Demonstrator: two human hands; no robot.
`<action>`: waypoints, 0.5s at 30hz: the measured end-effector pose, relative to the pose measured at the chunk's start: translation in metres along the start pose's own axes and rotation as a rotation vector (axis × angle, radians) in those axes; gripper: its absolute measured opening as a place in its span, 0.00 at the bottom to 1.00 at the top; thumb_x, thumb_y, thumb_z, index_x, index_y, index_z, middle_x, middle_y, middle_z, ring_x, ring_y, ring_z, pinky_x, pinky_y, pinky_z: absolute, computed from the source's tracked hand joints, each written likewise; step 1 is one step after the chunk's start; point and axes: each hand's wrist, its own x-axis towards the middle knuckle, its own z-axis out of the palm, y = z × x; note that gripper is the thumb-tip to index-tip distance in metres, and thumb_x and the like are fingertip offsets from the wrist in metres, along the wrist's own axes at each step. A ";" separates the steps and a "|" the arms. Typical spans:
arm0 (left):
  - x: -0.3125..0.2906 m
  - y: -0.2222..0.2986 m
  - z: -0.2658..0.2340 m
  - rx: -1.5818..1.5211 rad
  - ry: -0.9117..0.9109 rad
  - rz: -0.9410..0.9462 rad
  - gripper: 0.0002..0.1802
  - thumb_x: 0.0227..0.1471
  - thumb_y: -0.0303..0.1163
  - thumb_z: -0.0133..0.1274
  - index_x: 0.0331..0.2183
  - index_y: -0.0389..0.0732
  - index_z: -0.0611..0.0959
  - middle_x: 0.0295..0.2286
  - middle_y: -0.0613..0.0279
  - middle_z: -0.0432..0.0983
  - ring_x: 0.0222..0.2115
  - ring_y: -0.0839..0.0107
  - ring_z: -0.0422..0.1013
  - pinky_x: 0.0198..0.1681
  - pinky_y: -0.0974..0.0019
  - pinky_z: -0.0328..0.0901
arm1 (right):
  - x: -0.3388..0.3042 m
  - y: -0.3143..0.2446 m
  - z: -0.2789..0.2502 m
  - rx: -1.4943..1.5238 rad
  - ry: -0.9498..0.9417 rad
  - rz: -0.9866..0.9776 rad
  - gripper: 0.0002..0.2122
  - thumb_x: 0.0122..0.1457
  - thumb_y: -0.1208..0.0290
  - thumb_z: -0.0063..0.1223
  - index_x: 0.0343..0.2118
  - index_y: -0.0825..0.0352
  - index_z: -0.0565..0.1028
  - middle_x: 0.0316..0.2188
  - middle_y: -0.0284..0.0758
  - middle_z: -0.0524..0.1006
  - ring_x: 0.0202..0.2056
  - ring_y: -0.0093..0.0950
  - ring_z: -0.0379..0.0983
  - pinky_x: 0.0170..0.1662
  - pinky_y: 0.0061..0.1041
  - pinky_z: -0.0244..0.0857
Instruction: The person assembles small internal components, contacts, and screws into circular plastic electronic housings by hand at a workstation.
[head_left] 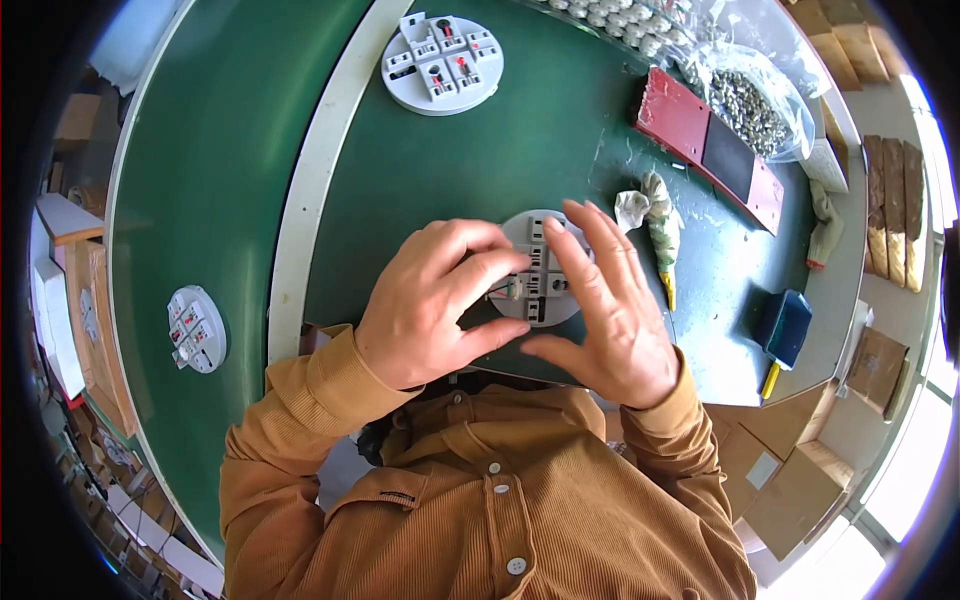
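Green worktop (460,170) under hands (425,300), boxes (797,495) nearby

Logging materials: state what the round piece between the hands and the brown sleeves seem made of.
Round piece: probably moulded plastic, matte pale grey, judging by its crisp slots. Brown sleeves: likely corduroy, soft and matte, with fine ridges showing.

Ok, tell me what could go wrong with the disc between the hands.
The thin wires at the white disc's left side sit between the left hand's thumb and fingers, so they might get pinched or tugged.

The disc is near the table's front edge; a hard pull could bring it off.

The cloth-wrapped tool lies beside the right hand and might get knocked.
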 end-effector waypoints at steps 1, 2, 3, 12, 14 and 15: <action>0.000 -0.001 0.002 0.029 -0.003 -0.003 0.40 0.39 0.22 0.78 0.57 0.38 0.84 0.49 0.57 0.80 0.46 0.57 0.76 0.52 0.56 0.73 | -0.001 0.005 0.006 0.018 0.005 -0.017 0.42 0.50 0.64 0.77 0.71 0.63 0.72 0.65 0.46 0.74 0.63 0.48 0.72 0.66 0.46 0.68; -0.001 -0.002 0.005 0.060 -0.003 -0.008 0.35 0.40 0.22 0.77 0.53 0.38 0.86 0.47 0.58 0.79 0.43 0.58 0.76 0.49 0.57 0.73 | 0.000 0.010 0.014 0.037 0.008 -0.037 0.44 0.50 0.62 0.77 0.72 0.63 0.71 0.68 0.46 0.71 0.66 0.49 0.69 0.68 0.47 0.66; -0.001 -0.003 0.007 0.091 -0.004 -0.014 0.30 0.41 0.21 0.76 0.50 0.38 0.87 0.45 0.59 0.79 0.40 0.59 0.75 0.47 0.58 0.73 | 0.001 0.015 0.020 0.057 0.011 -0.058 0.46 0.50 0.61 0.77 0.74 0.63 0.69 0.70 0.47 0.69 0.68 0.50 0.66 0.70 0.48 0.63; 0.026 0.021 0.006 0.265 -0.049 -0.021 0.17 0.47 0.19 0.71 0.41 0.39 0.87 0.39 0.61 0.76 0.33 0.61 0.72 0.39 0.60 0.71 | 0.012 0.042 0.024 0.047 0.129 -0.106 0.46 0.49 0.58 0.78 0.72 0.69 0.70 0.70 0.49 0.71 0.69 0.51 0.68 0.72 0.50 0.63; 0.039 0.023 0.010 0.305 -0.056 -0.016 0.16 0.48 0.20 0.70 0.40 0.39 0.85 0.39 0.61 0.76 0.33 0.61 0.71 0.39 0.60 0.70 | 0.019 0.049 0.015 0.129 0.111 -0.153 0.44 0.50 0.58 0.77 0.71 0.68 0.71 0.69 0.48 0.71 0.69 0.50 0.67 0.72 0.49 0.63; 0.039 0.024 0.010 0.310 -0.060 -0.018 0.15 0.48 0.19 0.70 0.40 0.39 0.85 0.39 0.60 0.75 0.33 0.60 0.71 0.39 0.60 0.70 | 0.020 0.048 0.016 0.132 0.115 -0.146 0.44 0.50 0.58 0.77 0.70 0.68 0.71 0.69 0.47 0.71 0.69 0.50 0.68 0.72 0.48 0.63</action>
